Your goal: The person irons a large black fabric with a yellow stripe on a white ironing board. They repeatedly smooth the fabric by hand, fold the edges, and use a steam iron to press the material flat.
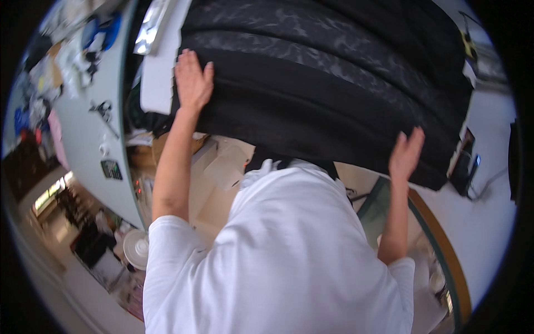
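Black fabric (300,112) is spread in front of me, with bands of a grey mottled pattern across its far part and soft folds running sideways. My left hand (193,79) rests flat on its left edge, fingers straight and thumb apart. Farther right, my right hand (406,152) lies over the cloth's near right part, fingers extended and slightly blurred. Neither hand grasps anything. Beside my left hand is a white strip (157,85), perhaps paper or board, and a shiny metallic bar (151,29) lies on it. The near edge of the fabric passes in front of my waist.
On the left, a pale table (79,121) carries scissors (104,109), a calculator (111,170) and piled bags. A small dark device (474,167) with a cord sits on the white surface (490,200) at right. A brown table edge (442,250) runs beside my right arm.
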Action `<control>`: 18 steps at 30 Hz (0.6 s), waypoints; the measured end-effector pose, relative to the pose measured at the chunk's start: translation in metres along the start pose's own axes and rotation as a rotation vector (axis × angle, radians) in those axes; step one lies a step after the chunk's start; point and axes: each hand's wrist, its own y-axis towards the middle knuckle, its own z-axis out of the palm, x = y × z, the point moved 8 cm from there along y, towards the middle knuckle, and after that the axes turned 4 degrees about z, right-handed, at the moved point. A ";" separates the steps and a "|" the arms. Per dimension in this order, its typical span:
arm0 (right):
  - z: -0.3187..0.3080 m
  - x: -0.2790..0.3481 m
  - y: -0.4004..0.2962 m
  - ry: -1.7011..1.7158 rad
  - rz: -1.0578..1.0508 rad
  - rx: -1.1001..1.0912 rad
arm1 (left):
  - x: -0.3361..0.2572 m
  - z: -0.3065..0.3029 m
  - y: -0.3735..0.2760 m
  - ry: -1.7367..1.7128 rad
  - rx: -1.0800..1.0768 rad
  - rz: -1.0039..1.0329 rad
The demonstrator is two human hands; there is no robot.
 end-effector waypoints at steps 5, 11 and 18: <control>0.051 0.149 -0.002 -0.039 -0.225 0.089 | 0.011 0.001 0.014 0.067 0.008 0.046; 0.075 0.162 -0.002 -0.147 -0.162 0.107 | 0.008 0.011 0.012 0.080 0.027 0.008; 0.074 0.179 0.001 -0.129 -0.143 0.135 | 0.008 -0.002 0.019 -0.074 -0.031 0.067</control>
